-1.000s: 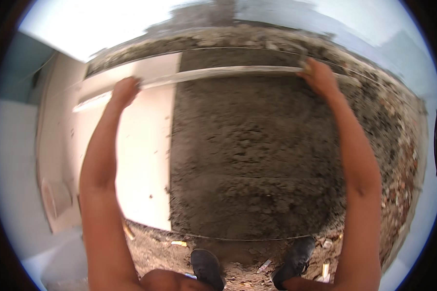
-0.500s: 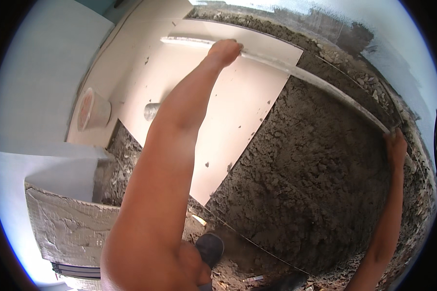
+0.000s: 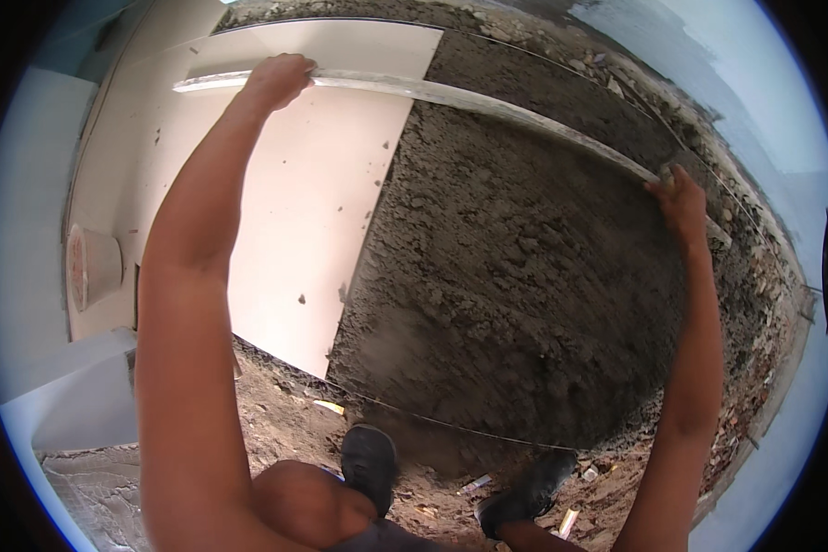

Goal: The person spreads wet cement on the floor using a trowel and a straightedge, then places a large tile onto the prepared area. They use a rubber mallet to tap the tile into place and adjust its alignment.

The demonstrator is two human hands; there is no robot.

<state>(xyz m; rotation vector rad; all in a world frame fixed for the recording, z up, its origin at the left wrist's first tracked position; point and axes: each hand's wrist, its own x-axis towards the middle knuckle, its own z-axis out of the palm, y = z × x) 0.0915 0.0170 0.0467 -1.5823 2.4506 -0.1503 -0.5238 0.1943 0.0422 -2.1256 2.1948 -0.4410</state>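
A long, pale, mortar-smeared straightedge (image 3: 515, 112) spans from the large cream tile (image 3: 294, 202) on the left onto the dark mortar bed (image 3: 515, 267) at right. My left hand (image 3: 281, 81) is closed around the straightedge near its left end, over the tile. Toward the other end, my right hand (image 3: 681, 207) grips it above the far right part of the mortar, with a short length of the bar showing past the fingers. The mortar's surface is rough and crumbly, with smoother drag streaks in places. Small mortar crumbs dot the tile.
A taut string (image 3: 432, 423) runs along the near edge of the mortar; another string (image 3: 649, 110) follows the far side, by rubble and a wall (image 3: 708, 64). A whitish bucket (image 3: 97, 267) stands on tiles at left. My dark shoes (image 3: 370, 465) are on littered soil.
The view has swung to the right, so the tile and bucket sit farther left. The straightedge has come slightly nearer across the tile and mortar, still in both hands.
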